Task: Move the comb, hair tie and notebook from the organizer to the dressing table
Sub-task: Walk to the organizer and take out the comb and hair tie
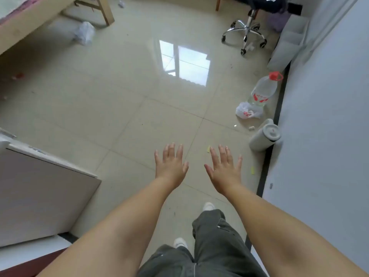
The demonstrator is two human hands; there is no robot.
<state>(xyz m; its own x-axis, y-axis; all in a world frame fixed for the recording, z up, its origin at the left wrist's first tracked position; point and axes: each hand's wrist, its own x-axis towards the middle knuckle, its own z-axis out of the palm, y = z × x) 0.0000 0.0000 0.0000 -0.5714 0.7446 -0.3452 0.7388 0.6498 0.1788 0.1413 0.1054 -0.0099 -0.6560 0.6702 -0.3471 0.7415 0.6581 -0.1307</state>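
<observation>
Both hands held out ahead at the same height, palms down, fingers spread wide apart: left hand, right hand, side by side with a narrow gap of bare floor tile showing between them. Nothing gripped in either. Neither noticeably further forward than the other, so no telling yet which is nearer the work.

Comb, hair tie, notebook and organizer: none in sight anywhere, so no bearing from the hands to them and no long axis to line up with. Dressing table likewise not identifiable for certain. Closest furniture a pale cabinet panel off to the left of the left hand, near but not touching, its top hidden from above.

Further out, right of the right hand, a white lidded bin against the grey wall; beyond it a plastic bag and a large clear water bottle with a red cap. Well ahead of both hands, a swivel chair base and part of a wooden bed frame far left.

Judged: task not begun, or between items. Next move likely a turn to bring the organizer into sight before any reach.
</observation>
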